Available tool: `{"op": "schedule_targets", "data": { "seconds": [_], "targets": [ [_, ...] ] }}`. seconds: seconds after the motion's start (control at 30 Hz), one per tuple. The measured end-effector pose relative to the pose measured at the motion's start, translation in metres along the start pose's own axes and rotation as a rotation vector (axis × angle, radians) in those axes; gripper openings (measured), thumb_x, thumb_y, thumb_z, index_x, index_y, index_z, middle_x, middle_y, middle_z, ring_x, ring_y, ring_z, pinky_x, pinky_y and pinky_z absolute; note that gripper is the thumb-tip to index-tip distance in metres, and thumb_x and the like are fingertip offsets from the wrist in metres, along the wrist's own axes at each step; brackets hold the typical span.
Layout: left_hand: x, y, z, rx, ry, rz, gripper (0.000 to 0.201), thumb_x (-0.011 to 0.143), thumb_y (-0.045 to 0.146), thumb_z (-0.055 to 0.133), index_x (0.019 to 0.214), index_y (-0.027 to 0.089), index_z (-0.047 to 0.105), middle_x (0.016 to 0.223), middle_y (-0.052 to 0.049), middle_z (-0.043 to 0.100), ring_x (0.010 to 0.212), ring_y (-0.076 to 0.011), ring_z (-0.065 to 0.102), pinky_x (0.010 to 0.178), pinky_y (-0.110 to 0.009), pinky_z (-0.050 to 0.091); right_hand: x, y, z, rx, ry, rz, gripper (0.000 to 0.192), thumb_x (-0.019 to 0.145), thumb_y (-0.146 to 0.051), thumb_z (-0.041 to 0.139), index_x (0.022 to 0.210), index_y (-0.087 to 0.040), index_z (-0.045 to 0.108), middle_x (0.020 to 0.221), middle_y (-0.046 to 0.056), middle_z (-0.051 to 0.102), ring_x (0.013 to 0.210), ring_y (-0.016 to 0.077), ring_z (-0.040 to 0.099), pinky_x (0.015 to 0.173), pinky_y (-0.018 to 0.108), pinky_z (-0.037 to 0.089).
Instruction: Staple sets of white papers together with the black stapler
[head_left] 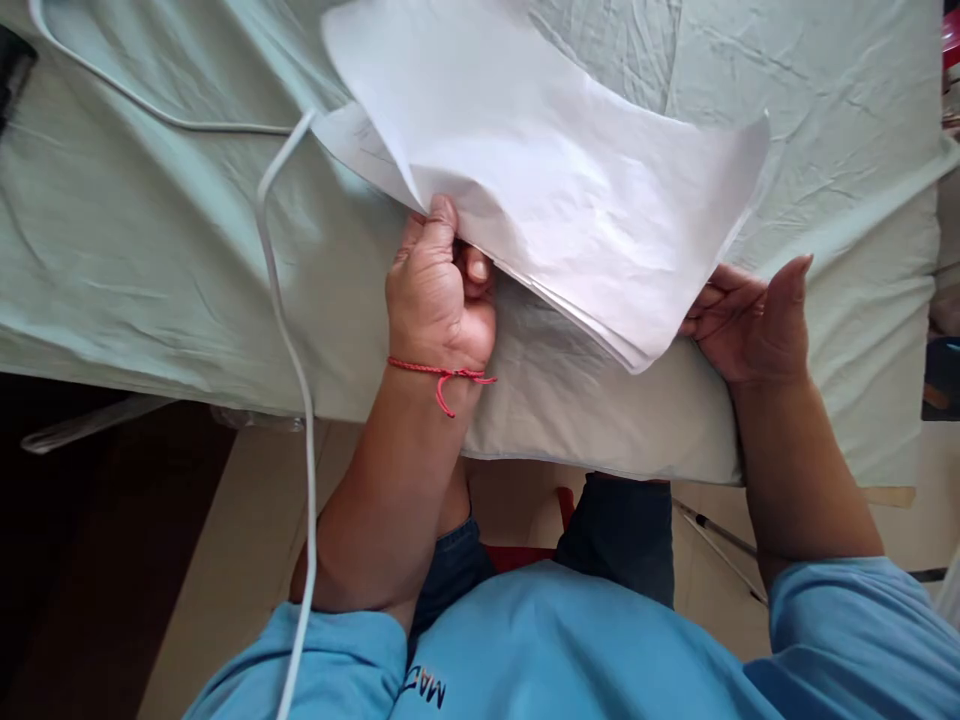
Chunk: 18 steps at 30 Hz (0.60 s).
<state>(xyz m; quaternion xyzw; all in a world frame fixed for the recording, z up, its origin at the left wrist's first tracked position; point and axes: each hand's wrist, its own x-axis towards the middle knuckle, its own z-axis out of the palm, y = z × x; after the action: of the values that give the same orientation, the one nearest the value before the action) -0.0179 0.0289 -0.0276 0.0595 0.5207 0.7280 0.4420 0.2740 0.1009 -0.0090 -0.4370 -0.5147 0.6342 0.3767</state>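
While both hands grip it, a stack of white paper sheets (555,190) is held just above a table draped in pale green cloth (135,250). The stack's long axis runs diagonally, from its far-left corner near the top of the view down to its near-right corner, which points toward the person. Its top sheet is bowed and lifted, and the edges of several sheets beneath show along the near side.

At the stack's near-left edge, the left hand (441,290) is clenched on the paper, thumb pressed on top and fingers curled underneath. A red thread bracelet (442,374) circles that wrist. At the near-right edge, the right hand (750,315) supports the stack from below, with its fingers tucked under the sheets and its thumb raised beside them; whether the thumb presses on the paper cannot be told.

A white cable (289,330) crosses the cloth to the left of the left hand, running from the far-left corner down over the near table edge and past the person's light blue shirt (570,650). Below the table edge, dark trousers (615,530) and a light floor (240,540) show between the forearms.
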Motion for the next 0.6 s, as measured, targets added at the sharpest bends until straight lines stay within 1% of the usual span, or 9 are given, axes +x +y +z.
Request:
{"op": "schedule_targets", "data": {
  "seconds": [0.03,0.1,0.13,0.2,0.27,0.4,0.47,0.53,0.6],
  "targets": [
    [-0.006,0.000,0.005,0.010,-0.012,-0.018,0.022,0.104,0.032,0.068,0.084,0.029,0.058,0.066,0.003,0.052,0.057,-0.0138,0.044,0.054,-0.036,0.033,-0.002,0.001,0.002,0.002,-0.014,-0.036,0.081,0.076,-0.098,0.067,0.103,-0.023,0.085,0.094,0.012,0.084,0.089,0.0306,0.082,0.066,0.044,0.070],
    [-0.016,0.000,0.012,0.101,-0.126,-0.029,0.023,0.104,0.030,0.068,0.084,0.029,0.059,0.069,0.003,0.055,0.057,-0.0138,0.048,0.054,-0.035,0.031,-0.004,0.002,0.005,0.029,0.032,-0.125,0.068,0.074,-0.087,0.080,0.104,-0.026,0.083,0.109,0.011,0.084,0.109,0.0318,0.081,0.084,0.048,0.072],
    [-0.020,-0.001,0.014,0.142,-0.179,-0.015,0.023,0.104,0.031,0.070,0.083,0.029,0.058,0.069,0.003,0.055,0.058,-0.0141,0.049,0.055,-0.035,0.031,-0.004,0.002,0.007,0.042,0.083,-0.155,0.060,0.071,-0.078,0.089,0.102,-0.027,0.082,0.113,0.010,0.084,0.115,0.0322,0.080,0.092,0.050,0.071],
    [-0.026,-0.002,0.017,0.206,-0.258,0.016,0.023,0.103,0.032,0.073,0.085,0.028,0.060,0.069,0.003,0.054,0.061,-0.0147,0.050,0.057,-0.033,0.033,-0.003,0.003,0.009,0.045,0.197,-0.170,0.053,0.061,-0.055,0.103,0.099,-0.027,0.079,0.111,0.008,0.083,0.116,0.0331,0.079,0.102,0.055,0.068],
    [-0.029,-0.001,0.018,0.222,-0.266,0.009,0.021,0.104,0.026,0.073,0.086,0.026,0.061,0.069,0.003,0.053,0.064,-0.0141,0.049,0.059,-0.032,0.034,0.000,0.005,0.008,0.036,0.289,-0.177,0.052,0.054,-0.036,0.107,0.095,-0.026,0.077,0.102,0.005,0.083,0.111,0.0324,0.080,0.106,0.057,0.067],
    [-0.028,0.008,0.018,0.136,-0.185,-0.054,0.024,0.099,0.008,0.073,0.084,0.022,0.061,0.080,0.001,0.060,0.075,-0.0122,0.055,0.063,-0.027,0.042,0.003,0.008,0.002,0.024,0.398,-0.306,0.043,0.054,-0.028,0.104,0.084,-0.026,0.073,0.095,0.001,0.081,0.109,0.0274,0.079,0.113,0.054,0.063],
    [-0.024,0.013,0.014,0.062,-0.193,0.020,0.026,0.093,0.002,0.077,0.089,0.022,0.061,0.090,0.001,0.068,0.088,-0.0135,0.062,0.074,-0.026,0.050,0.005,0.008,-0.002,0.001,0.443,-0.385,0.039,0.054,-0.027,0.102,0.078,-0.026,0.071,0.093,0.000,0.079,0.107,0.0265,0.079,0.115,0.053,0.062],
    [-0.020,0.019,0.009,0.002,-0.256,0.189,0.035,0.084,-0.003,0.082,0.096,0.024,0.064,0.103,0.001,0.074,0.101,-0.0154,0.066,0.090,-0.028,0.056,0.007,0.006,-0.006,-0.021,0.513,-0.467,0.040,0.051,-0.027,0.102,0.075,-0.028,0.069,0.089,-0.002,0.077,0.104,0.0268,0.078,0.114,0.054,0.063],
    [-0.017,0.025,0.004,0.024,-0.321,0.351,0.045,0.077,-0.003,0.087,0.105,0.026,0.068,0.122,0.001,0.076,0.109,-0.0170,0.068,0.097,-0.030,0.058,0.008,0.003,-0.009,-0.033,0.585,-0.547,0.043,0.047,-0.029,0.101,0.074,-0.029,0.068,0.088,-0.003,0.075,0.104,0.0280,0.077,0.112,0.055,0.063]
  ]
}}
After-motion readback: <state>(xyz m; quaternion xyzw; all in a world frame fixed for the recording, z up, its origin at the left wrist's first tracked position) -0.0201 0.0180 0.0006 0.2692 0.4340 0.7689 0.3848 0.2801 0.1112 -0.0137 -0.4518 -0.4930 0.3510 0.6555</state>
